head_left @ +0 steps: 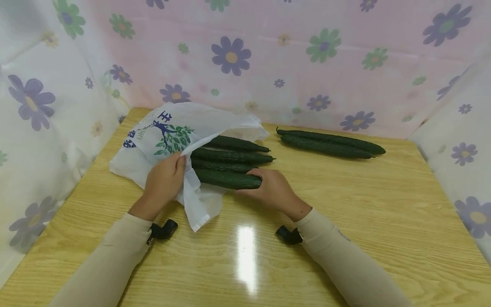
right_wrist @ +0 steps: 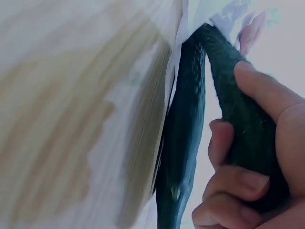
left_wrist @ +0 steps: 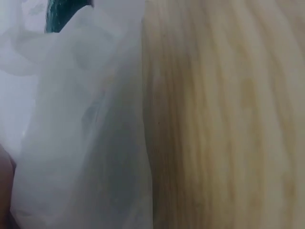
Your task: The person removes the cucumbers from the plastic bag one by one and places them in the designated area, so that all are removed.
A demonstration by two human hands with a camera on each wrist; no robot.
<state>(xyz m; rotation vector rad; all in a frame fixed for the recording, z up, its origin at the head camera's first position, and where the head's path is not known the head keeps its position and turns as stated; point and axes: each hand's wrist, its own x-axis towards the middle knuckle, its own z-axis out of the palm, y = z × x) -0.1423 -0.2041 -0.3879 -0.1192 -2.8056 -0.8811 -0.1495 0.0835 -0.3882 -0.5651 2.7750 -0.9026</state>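
My left hand (head_left: 163,181) pinches the mouth edge of a white plastic bag (head_left: 216,117) printed with a leafy tree. In the left wrist view the bag (left_wrist: 90,124) covers most of that hand. My right hand (head_left: 274,189) grips the near cucumber (head_left: 230,179) by its right end; its other end lies inside the bag. Several more cucumbers (head_left: 241,157) stick out of the bag mouth behind it. From the right wrist, fingers and thumb show curled round the held cucumber (right_wrist: 243,119), with another cucumber (right_wrist: 186,109) beside it.
Two cucumbers (head_left: 326,147) lie side by side on the wooden table (head_left: 364,213), right of the bag near the back edge. Flowered cloth (head_left: 268,55) hangs behind the table and along both sides.
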